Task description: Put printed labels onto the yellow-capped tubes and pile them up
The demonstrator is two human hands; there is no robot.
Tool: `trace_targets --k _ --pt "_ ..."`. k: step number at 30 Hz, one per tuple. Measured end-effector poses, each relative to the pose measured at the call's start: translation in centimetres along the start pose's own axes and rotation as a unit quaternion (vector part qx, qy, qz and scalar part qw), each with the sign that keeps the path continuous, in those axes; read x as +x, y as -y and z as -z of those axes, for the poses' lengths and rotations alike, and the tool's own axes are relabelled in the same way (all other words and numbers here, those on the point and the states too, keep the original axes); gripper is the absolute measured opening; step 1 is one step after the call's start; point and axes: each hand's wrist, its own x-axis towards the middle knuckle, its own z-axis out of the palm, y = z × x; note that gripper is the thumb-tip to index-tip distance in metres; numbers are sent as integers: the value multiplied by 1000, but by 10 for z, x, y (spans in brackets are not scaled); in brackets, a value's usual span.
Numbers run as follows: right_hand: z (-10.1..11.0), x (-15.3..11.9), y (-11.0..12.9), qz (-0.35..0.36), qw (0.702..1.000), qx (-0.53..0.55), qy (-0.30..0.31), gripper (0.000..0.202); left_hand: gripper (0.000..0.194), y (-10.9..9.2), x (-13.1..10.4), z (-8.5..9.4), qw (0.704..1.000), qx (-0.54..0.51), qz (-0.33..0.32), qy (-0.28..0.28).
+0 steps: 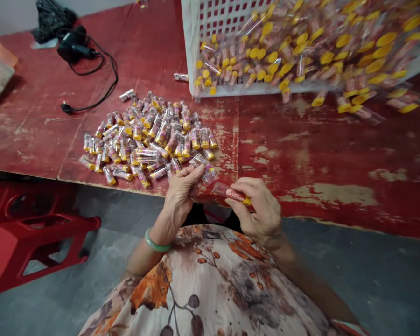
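Note:
My left hand (182,191), with a green bangle at its wrist, pinches a clear printed plastic wrapper (207,169) at the table's front edge. Just right of it, my right hand (257,205) grips a clear tube (235,193) between thumb and fingers. The tube has a yellow end against the fingers and a red-and-white patterned content; its clear end points left toward the wrapper. Tube and wrapper look slightly apart. Beyond my left hand lies a pile of small wrapped tubes (154,135) with yellow ends.
A white basket (192,56) at the back right holds many yellow-capped tubes, with several loose ones before it. A black hair dryer (75,44) with its cord and a black bag (54,18) lie at the back left of the red table (301,140). Red stools (38,242) stand lower left.

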Motion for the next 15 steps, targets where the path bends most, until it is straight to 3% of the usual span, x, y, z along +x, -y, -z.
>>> trace_targets --k 9,15 --pt "-4 5 -2 67 990 -105 -63 32 38 6 -3 -4 998 -10 38 59" --pt "-11 0 -6 87 985 -138 -60 39 41 11 -4 -3 1000 -2 24 18"
